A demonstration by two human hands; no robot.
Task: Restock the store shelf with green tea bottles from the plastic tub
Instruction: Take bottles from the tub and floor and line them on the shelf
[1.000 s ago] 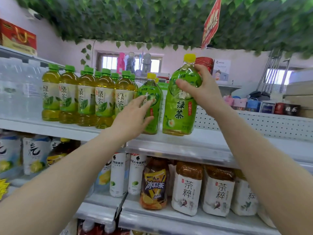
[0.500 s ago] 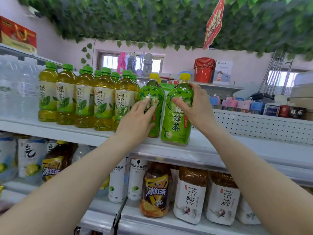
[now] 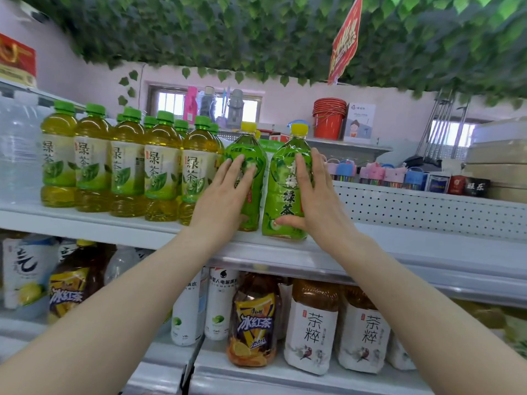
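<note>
Two yellow-capped green tea bottles stand upright on the shelf [image 3: 413, 252], just right of the green-capped row [image 3: 161, 166]. The shelf to their right is bare, so more restocking likely remains; the plastic tub is out of view. The left hand [image 3: 225, 201] lies flat, fingers straight, on the left bottle [image 3: 251, 146]. The right hand [image 3: 316, 201] is flat against the side of the right bottle [image 3: 285, 178], thumb across its lower front, no real grip. A second ago the right hand gripped this bottle near the top while setting it down; now the bottle is seated and the grip has loosened.
</note>
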